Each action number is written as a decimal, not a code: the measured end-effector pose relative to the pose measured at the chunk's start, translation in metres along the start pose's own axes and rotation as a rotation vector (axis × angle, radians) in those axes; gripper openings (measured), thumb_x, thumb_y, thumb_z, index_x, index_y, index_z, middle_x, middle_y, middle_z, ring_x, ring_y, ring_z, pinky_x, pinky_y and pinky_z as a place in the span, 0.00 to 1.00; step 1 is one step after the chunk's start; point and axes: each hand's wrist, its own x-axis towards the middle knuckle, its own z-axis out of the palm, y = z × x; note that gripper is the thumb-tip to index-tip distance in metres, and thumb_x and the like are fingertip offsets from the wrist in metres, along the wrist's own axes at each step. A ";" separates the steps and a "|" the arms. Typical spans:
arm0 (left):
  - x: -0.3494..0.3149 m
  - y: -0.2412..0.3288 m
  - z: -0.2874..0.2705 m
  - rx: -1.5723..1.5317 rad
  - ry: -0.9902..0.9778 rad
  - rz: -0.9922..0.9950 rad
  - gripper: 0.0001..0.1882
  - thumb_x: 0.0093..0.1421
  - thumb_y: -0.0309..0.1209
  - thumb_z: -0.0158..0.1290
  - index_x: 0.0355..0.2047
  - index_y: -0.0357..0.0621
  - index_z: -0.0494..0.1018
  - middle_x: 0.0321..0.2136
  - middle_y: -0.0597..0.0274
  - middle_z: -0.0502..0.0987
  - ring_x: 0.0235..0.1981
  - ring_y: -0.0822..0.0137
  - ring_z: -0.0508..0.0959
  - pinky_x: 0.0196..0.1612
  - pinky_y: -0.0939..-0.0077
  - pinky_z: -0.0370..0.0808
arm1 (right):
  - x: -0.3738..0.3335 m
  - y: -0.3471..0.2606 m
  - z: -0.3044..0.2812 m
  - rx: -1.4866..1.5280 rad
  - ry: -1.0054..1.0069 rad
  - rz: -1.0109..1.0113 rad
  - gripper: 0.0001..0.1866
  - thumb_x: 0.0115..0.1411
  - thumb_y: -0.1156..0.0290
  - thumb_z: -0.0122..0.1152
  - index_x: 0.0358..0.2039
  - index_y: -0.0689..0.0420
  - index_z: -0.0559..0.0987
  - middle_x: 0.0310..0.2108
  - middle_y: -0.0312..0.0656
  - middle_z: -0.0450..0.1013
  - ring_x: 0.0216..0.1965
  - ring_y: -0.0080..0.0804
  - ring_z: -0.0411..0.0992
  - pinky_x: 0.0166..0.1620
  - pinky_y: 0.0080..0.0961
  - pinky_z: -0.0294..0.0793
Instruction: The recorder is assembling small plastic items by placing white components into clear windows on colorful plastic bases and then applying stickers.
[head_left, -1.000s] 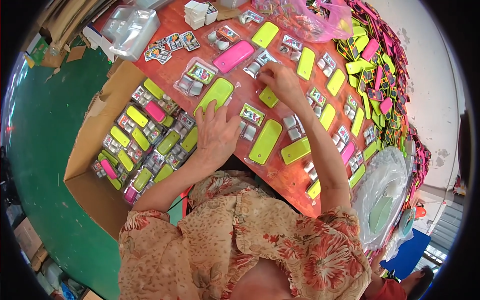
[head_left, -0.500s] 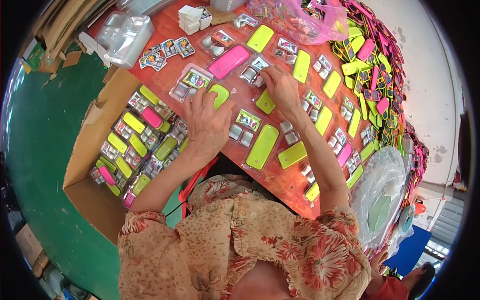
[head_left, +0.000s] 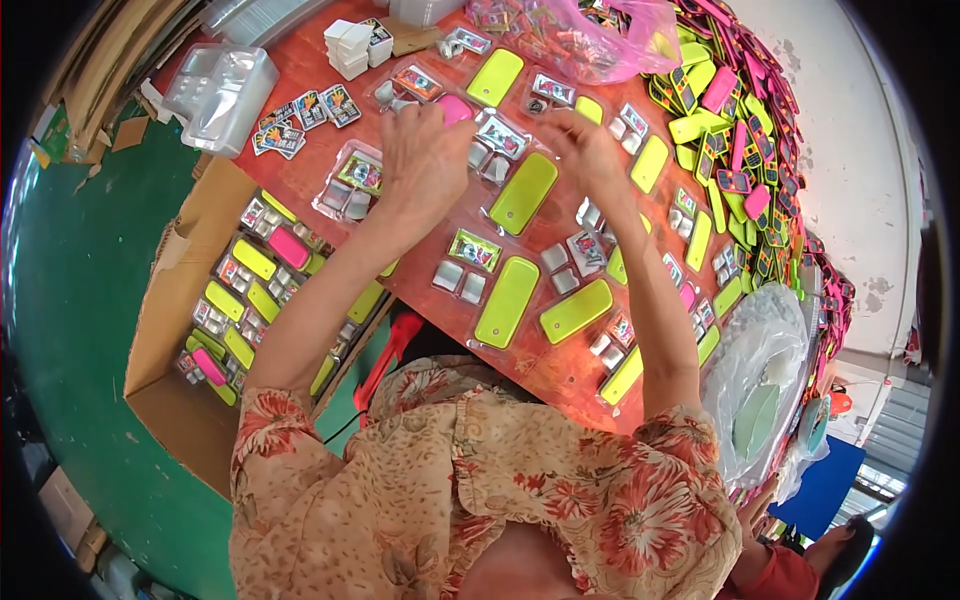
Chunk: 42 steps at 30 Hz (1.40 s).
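My left hand reaches over a clear blister tray with a pink toy phone case and a picture packet. Its fingers are bent together at the tray's small compartments; what they hold, if anything, is hidden. Farther right, my right hand has thumb and fingers pinched beside another tray with a packet and a partly covered lime case. Nothing I can name shows in that pinch. Between my hands lies a filled tray with a lime case and a packet.
A carton of filled trays stands left of the red table. Stacked empty trays, cards and a pink bag of packets lie toward the back. At right are piled toy phones and a clear bag.
My left hand has moved away from me, off a lime case, to the pink-case tray. My right hand has shifted slightly right and away. The view has shifted a little.
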 end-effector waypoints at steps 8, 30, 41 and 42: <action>-0.003 0.002 0.013 0.109 -0.063 0.115 0.07 0.45 0.26 0.47 0.24 0.45 0.74 0.27 0.54 0.68 0.37 0.53 0.66 0.40 0.53 0.59 | -0.013 -0.016 0.021 -0.144 -0.266 -0.231 0.10 0.47 0.74 0.57 0.33 0.57 0.75 0.27 0.44 0.69 0.30 0.41 0.69 0.34 0.31 0.68; -0.012 -0.001 0.018 0.103 -0.136 0.103 0.06 0.46 0.27 0.46 0.22 0.43 0.74 0.27 0.55 0.68 0.37 0.56 0.66 0.41 0.55 0.60 | 0.001 -0.010 0.010 -0.192 -0.524 -0.214 0.05 0.52 0.75 0.51 0.30 0.60 0.74 0.27 0.43 0.70 0.33 0.37 0.69 0.36 0.29 0.68; -0.014 -0.001 0.020 0.122 -0.124 0.106 0.07 0.46 0.27 0.46 0.22 0.44 0.75 0.27 0.57 0.68 0.36 0.58 0.66 0.40 0.57 0.60 | 0.008 -0.010 0.012 -0.282 -0.599 -0.165 0.06 0.49 0.74 0.55 0.29 0.60 0.72 0.26 0.44 0.70 0.31 0.38 0.69 0.34 0.30 0.67; -0.014 -0.001 0.020 0.125 -0.122 0.108 0.07 0.46 0.28 0.46 0.22 0.45 0.75 0.27 0.57 0.68 0.36 0.58 0.66 0.40 0.58 0.60 | 0.008 -0.011 0.012 -0.282 -0.581 -0.170 0.08 0.48 0.74 0.56 0.30 0.60 0.72 0.26 0.44 0.70 0.31 0.39 0.70 0.34 0.31 0.68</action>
